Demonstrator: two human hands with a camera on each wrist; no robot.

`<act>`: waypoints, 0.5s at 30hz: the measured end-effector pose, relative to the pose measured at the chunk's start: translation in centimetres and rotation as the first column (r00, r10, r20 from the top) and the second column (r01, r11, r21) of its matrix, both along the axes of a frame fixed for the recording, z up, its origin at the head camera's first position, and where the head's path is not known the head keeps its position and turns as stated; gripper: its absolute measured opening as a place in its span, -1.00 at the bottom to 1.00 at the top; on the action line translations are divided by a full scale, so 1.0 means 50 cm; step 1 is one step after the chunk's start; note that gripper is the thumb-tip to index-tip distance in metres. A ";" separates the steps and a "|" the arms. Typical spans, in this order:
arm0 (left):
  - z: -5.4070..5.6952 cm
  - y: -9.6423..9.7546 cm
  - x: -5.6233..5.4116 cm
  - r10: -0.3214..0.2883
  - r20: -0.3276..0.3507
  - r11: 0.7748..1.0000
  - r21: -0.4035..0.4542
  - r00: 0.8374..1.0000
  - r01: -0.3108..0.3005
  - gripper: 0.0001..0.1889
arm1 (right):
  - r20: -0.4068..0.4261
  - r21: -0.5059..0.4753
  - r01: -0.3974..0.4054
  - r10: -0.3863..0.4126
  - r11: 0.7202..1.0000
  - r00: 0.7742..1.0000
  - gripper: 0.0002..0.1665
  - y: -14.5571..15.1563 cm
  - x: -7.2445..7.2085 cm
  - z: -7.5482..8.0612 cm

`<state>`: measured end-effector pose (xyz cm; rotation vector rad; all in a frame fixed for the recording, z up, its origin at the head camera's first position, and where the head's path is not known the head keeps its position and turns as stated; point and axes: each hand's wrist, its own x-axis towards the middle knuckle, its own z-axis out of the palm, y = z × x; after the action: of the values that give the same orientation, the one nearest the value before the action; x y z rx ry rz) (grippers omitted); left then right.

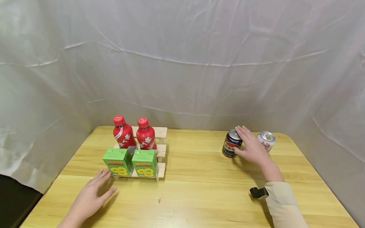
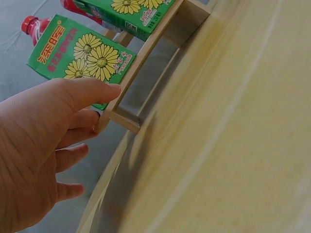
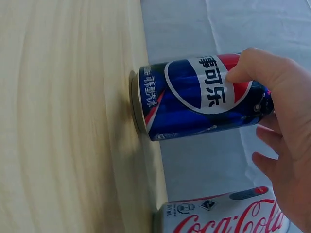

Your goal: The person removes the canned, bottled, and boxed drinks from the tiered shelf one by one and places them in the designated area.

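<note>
My right hand grips a dark blue Pepsi can from its right side, near the top. In the right wrist view the thumb lies on the label of the can, which stands upright with its base at the tabletop. A white Coca-Cola can stands just to the right, partly behind the hand. My left hand holds nothing, its fingers spread beside the front left corner of a stepped wooden rack. Closest to those fingers is the left green drink carton.
A second green carton sits beside the first on the rack's front step. Behind them stand two red bottles with red caps. Grey-white curtains surround the back and sides of the wooden table.
</note>
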<state>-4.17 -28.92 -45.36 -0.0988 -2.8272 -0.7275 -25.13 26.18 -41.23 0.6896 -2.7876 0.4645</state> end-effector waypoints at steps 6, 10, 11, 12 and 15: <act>0.002 0.001 0.001 -0.006 -0.020 1.000 -0.005 1.000 0.006 -0.31 | -0.261 -0.004 -0.096 0.092 0.995 0.961 -0.05 -0.017 0.014 0.019; 0.004 0.001 0.003 -0.005 -0.018 1.000 -0.005 1.000 0.005 -0.31 | -0.543 -0.060 -0.245 0.174 0.968 0.822 -0.39 -0.058 0.035 0.048; 0.004 0.001 0.004 -0.004 -0.014 1.000 -0.003 1.000 0.004 -0.30 | -0.596 -0.068 -0.279 0.185 0.958 0.781 -0.45 -0.070 0.041 0.057; 0.004 0.001 0.004 -0.005 -0.012 1.000 -0.004 1.000 0.005 -0.30 | -0.642 -0.073 -0.312 0.195 0.947 0.741 -0.49 -0.083 0.047 0.066; 0.003 0.002 0.001 -0.010 -0.010 1.000 -0.008 1.000 0.010 -0.30 | -0.715 -0.084 -0.379 0.209 0.921 0.667 -0.55 -0.119 0.066 0.090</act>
<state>-4.14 -28.82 -45.19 -0.1176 -2.8224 -0.7164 -21.85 20.21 -36.74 1.0182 -1.8745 0.4486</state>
